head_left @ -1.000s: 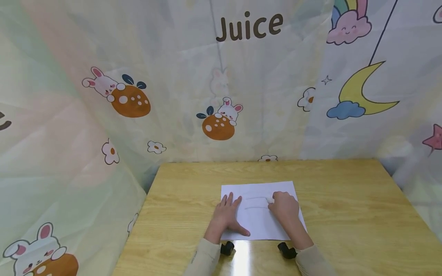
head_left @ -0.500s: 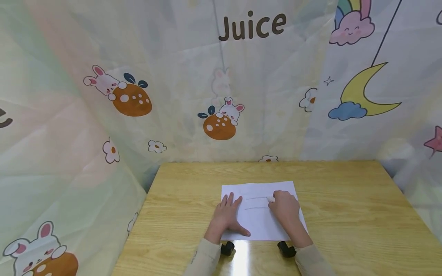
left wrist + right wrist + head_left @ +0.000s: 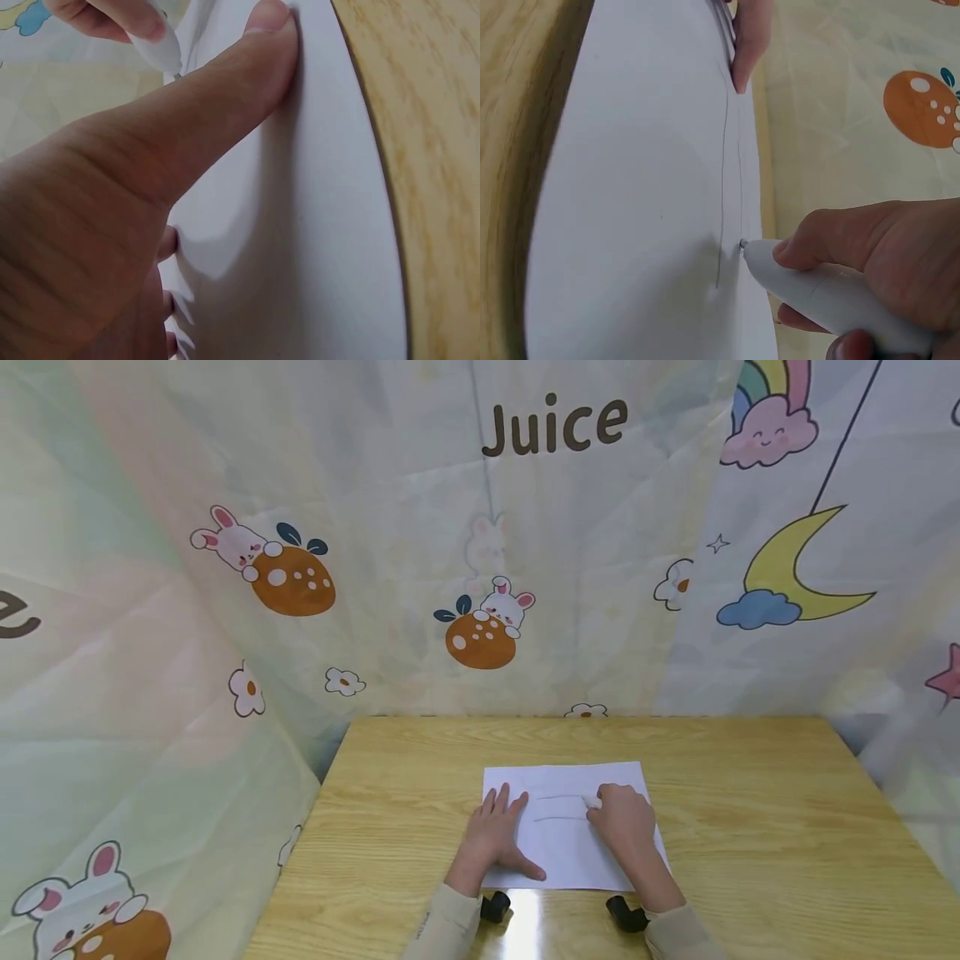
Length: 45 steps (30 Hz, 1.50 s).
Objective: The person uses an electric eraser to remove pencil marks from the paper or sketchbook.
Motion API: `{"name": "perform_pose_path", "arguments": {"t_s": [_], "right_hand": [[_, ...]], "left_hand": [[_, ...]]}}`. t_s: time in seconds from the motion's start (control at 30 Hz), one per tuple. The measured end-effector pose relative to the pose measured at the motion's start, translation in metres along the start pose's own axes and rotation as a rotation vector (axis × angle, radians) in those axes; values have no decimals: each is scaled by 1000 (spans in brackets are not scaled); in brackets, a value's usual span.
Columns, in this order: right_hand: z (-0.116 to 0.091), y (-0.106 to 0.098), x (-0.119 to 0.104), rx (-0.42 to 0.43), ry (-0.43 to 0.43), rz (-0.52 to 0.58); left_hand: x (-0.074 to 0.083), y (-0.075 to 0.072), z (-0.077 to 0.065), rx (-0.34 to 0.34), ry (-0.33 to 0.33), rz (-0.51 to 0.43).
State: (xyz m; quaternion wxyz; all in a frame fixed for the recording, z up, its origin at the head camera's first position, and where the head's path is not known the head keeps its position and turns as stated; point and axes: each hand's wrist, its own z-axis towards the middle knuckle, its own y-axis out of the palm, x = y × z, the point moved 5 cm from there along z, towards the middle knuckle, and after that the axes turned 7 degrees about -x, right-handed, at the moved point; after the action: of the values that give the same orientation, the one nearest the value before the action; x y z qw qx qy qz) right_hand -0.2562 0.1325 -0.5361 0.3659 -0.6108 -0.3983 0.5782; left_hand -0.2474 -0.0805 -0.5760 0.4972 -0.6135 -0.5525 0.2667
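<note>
On a white sheet of paper [image 3: 570, 860], my left hand [image 3: 492, 837] lies flat with fingers spread and the thumb stretched toward the near edge. My right hand [image 3: 626, 820] grips a thick white pen [image 3: 802, 289] with a tapered nose and a small metal tip. The tip touches the paper at or very near the end of the farther of two thin dark lines [image 3: 723, 172], as the right wrist view shows. Both lines run sideways between my hands. In the left wrist view, my thumb partly hides the paper near the pen [image 3: 161, 49].
The sheet lies on a wooden table [image 3: 405, 827]. Below the paper, black wrist-worn pieces [image 3: 495, 907] show beside both sleeves [image 3: 446, 922]. A printed cloth backdrop [image 3: 390, 527] hangs behind the table and along its sides.
The head view has shifted slightly, so everything sits a little lower and to the right. Against the paper, both hands, the pen and the lines look nearly the same.
</note>
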Motion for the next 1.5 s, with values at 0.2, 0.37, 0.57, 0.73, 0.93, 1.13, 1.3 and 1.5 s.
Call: {"name": "perform_pose_path", "arguments": {"t_s": [0.2, 0.37, 0.57, 0.73, 0.93, 1.13, 1.3, 1.5], "right_hand": [[1, 1, 1, -7, 2, 7], [6, -2, -2, 13, -29, 9], [4, -2, -1, -39, -4, 8], [9, -6, -3, -1, -40, -3], [9, -5, -1, -27, -20, 6], [7, -4, -2, -5, -34, 5], [8, -4, -4, 18, -41, 15], [6, -3, -4, -12, -23, 12]], "left_hand": [[1, -2, -1, 8, 1, 7], [3, -7, -3, 27, 7, 5], [4, -2, -3, 8, 11, 11], [3, -4, 0, 48, 2, 27], [3, -2, 1, 33, 10, 5], [2, -1, 2, 33, 5, 20], [1, -1, 2, 25, -6, 30], [0, -1, 2, 1, -7, 27]]}}
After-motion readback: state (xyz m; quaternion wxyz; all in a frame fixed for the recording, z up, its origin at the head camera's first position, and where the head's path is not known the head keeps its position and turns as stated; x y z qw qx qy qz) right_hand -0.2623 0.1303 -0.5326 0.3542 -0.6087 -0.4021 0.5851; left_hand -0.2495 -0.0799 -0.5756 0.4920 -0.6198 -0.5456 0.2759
